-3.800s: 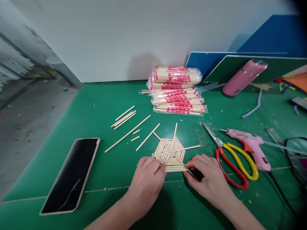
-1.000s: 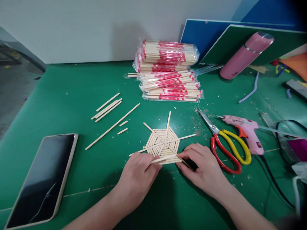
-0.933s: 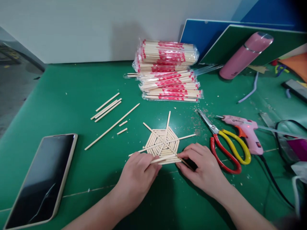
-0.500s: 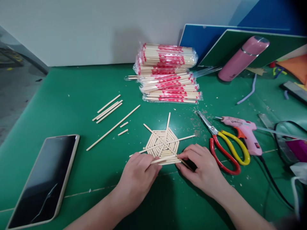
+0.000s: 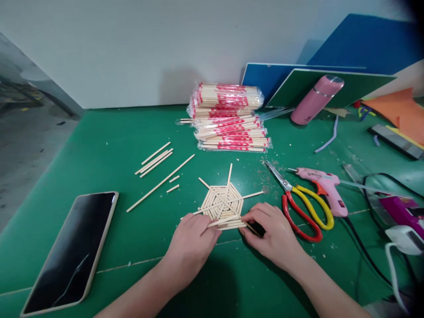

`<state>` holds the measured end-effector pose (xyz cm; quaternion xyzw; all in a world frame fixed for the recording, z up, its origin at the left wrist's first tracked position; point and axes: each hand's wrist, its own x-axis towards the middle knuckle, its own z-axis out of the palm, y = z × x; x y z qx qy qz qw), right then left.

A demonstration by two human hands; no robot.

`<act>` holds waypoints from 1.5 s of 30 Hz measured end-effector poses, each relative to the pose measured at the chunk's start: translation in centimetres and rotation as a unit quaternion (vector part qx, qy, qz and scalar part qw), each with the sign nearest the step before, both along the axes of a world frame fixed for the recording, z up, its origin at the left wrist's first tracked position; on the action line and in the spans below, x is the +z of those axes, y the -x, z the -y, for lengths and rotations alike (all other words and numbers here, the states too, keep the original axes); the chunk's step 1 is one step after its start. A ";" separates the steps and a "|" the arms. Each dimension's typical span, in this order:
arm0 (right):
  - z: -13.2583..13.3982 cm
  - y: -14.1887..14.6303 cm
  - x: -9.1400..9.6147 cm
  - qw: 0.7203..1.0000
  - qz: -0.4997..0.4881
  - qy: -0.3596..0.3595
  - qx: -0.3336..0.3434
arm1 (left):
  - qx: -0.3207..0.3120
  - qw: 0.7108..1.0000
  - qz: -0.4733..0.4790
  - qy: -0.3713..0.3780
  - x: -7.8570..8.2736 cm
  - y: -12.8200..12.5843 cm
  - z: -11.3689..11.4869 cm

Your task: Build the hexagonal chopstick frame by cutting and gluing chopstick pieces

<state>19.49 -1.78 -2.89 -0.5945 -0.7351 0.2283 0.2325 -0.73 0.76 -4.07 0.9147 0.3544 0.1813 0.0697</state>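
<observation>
A web-shaped piece of cut wooden chopsticks (image 5: 208, 201) lies on the green table, its crossed spokes joined by rings of short lengths. My left hand (image 5: 194, 240) is closed at the near left side, thumb and fingers pinching a short chopstick piece (image 5: 224, 220) laid along the near edge. My right hand (image 5: 270, 232) pinches the near right corner, where that piece meets a spoke; its fingertips partly hide the joint. To the left lie several cut chopstick pieces (image 5: 156, 163), a longer chopstick (image 5: 160, 183) and two short stubs (image 5: 172, 188).
Scissors (image 5: 291, 189) with red and yellow handles and a pink glue gun (image 5: 326, 185) lie at right. Bagged chopsticks (image 5: 232, 121) are piled behind, near a pink flask (image 5: 316, 100) and leaning boards (image 5: 334, 86). A phone (image 5: 71, 251) lies at left; a purple device (image 5: 400, 210) sits far right.
The camera view has shifted, so the far things sit lower and those at right further left. Both hands keep their grip at the web's near edge, with no clear movement against it.
</observation>
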 end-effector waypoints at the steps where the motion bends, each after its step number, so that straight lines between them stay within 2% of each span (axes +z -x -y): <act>1: 0.0 0.0 0.0 1.000 -0.004 -0.003 -0.002 | 0.000 1.000 0.002 -0.006 0.0 0.0 0.0; 8: 0.5 -0.2 0.0 0.996 -0.079 -0.028 -0.020 | 0.024 0.999 0.033 -0.032 0.5 0.4 0.3; 12: 0.7 -1.1 0.1 0.983 -0.153 -0.068 -0.080 | 0.119 0.988 0.088 -0.054 2.2 1.9 -0.2; 14: 0.6 -1.9 0.2 0.972 -0.183 -0.099 -0.111 | 0.196 0.970 0.142 0.000 3.5 2.7 -0.6; 16: 0.5 -2.7 0.4 0.962 -0.207 -0.128 -0.127 | 0.220 0.962 0.148 0.068 4.7 3.4 -0.7; 20: 0.4 -3.9 0.9 0.952 -0.236 -0.140 -0.133 | 0.192 0.958 0.148 0.155 6.2 3.4 0.1; 24: 0.5 -4.7 0.9 0.948 -0.254 -0.125 -0.144 | 0.142 0.957 0.118 0.222 6.3 1.9 1.3; 27: 0.6 -5.4 0.6 0.945 -0.255 -0.118 -0.167 | 0.075 0.975 0.054 0.203 5.8 0.7 1.7; 29: 0.6 -6.0 0.3 0.945 -0.241 -0.115 -0.190 | 0.067 0.985 0.018 0.160 5.4 0.4 1.5; 32: 0.8 -6.7 0.2 0.946 -0.202 -0.114 -0.229 | 0.095 0.985 0.020 0.140 5.1 0.4 0.8; 36: 1.2 -7.6 0.3 0.941 -0.121 -0.123 -0.290 | 0.125 0.968 0.069 0.207 5.3 1.0 0.0; 40: 1.3 -8.2 0.3 0.941 -0.057 -0.131 -0.307 | 0.130 0.966 0.067 0.211 5.2 1.0 -0.2; 42: 1.4 -8.3 0.2 0.943 -0.042 -0.135 -0.301 | 0.125 0.975 0.045 0.177 4.9 0.9 -0.1; 45: 1.6 -7.5 0.5 0.949 -0.036 -0.146 -0.279 | 0.094 0.992 -0.013 0.078 4.4 0.4 0.4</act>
